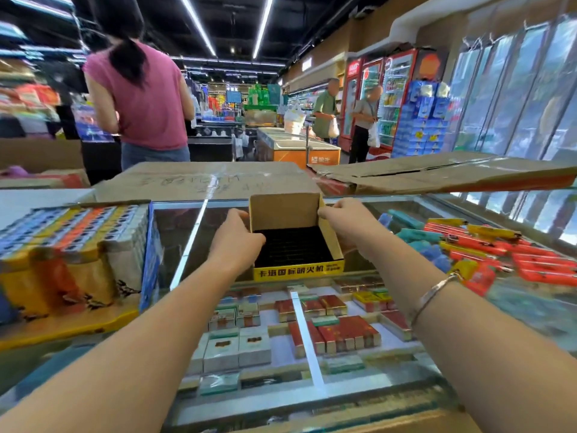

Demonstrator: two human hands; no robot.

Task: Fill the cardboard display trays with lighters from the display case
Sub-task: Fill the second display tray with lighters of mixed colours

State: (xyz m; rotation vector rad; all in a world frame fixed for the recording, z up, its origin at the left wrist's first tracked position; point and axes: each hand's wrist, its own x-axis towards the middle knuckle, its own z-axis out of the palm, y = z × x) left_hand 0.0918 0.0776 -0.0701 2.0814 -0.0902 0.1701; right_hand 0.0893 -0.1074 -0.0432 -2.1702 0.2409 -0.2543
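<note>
While both hands grip it, the empty cardboard tray [296, 235] sits on the glass worktop [187, 232], centre of view, black insert visible, yellow front strip facing the camera. Left hand [237, 239] wraps the tray's left wall; right hand [345, 218] pinches the top of the right wall, bracelet [435, 292] on that wrist. Loose lighters [487, 245], red, yellow and teal, lie in a pile on the glass to the right, near the tray but apart from it. Full tray of lighters [71, 245] stands at left. Cigarette packs [327, 329] show under the glass. Flattened cardboard [203, 179] lies behind the tray.
</note>
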